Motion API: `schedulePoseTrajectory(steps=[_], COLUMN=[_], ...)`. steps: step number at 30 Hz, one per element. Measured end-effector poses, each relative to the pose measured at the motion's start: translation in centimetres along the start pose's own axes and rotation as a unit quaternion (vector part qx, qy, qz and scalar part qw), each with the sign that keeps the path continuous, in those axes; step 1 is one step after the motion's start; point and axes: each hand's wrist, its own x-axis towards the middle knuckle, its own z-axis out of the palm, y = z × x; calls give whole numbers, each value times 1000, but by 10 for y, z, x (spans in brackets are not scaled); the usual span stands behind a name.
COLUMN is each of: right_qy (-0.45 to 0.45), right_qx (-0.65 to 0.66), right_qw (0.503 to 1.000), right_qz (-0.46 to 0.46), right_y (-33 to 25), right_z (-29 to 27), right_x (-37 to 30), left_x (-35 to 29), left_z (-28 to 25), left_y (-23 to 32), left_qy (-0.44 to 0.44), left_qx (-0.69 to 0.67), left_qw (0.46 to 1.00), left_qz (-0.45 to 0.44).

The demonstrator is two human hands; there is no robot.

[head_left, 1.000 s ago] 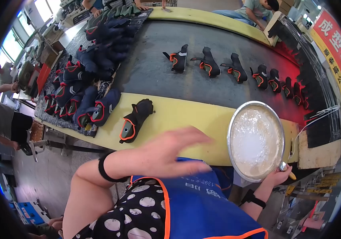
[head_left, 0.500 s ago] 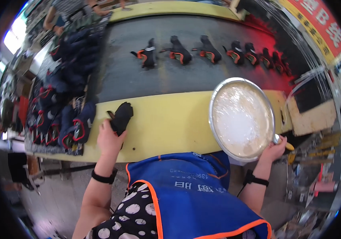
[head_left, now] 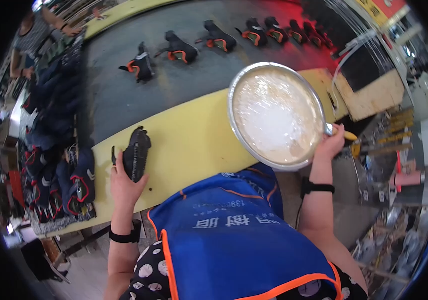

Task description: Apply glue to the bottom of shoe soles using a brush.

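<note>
My left hand (head_left: pixel 127 187) is closed around a black shoe upper (head_left: pixel 138 155). The upper stands tilted over the yellow ledge, its ridged, toothed-edged side showing. On the right, my right hand (head_left: pixel 330 146) grips the handle of a round metal pan (head_left: pixel 269 64). A yellow handle end (head_left: pixel 346 135) sticks out past my fingers. Inside the pan is a shiny beige mass (head_left: pixel 254 87) with a white patch in its middle. The pan is held over the ledge and my blue apron.
Beyond the yellow ledge (head_left: pixel 189 135), a dark conveyor belt (head_left: pixel 109 105) carries several black shoe uppers with orange trim (head_left: pixel 179 50), the far right ones under red light. Navy uppers (head_left: pixel 81 175) are heaped at left. A person (head_left: pixel 34 35) stands at the far left.
My view has swung, so the belt and ledge appear tilted and shifted left. The upper in my left hand has turned, showing its ridged side. My right hand still holds the pan.
</note>
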Motion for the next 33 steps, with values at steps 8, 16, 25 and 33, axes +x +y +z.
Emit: schedulePoseTrajectory(steps=[8, 16, 25, 33], right_qy=[-83, -176, -277, -363], right_qx=[288, 382, 184, -109], right_qw=[941, 878, 928, 919], right_qz=[157, 226, 167, -107], right_y=[-54, -73, -103, -88], right_z=[10, 6, 45, 62], right_x=[-20, -39, -65, -80], left_x=[10, 14, 23, 34], left_z=[-15, 5, -24, -16], left_y=[20, 89, 160, 178], left_qy=[-205, -240, -284, -362], left_qx=[-488, -649, -636, -598], left_qw=[824, 707, 715, 711], left_qz=[-203, -147, -65, -77])
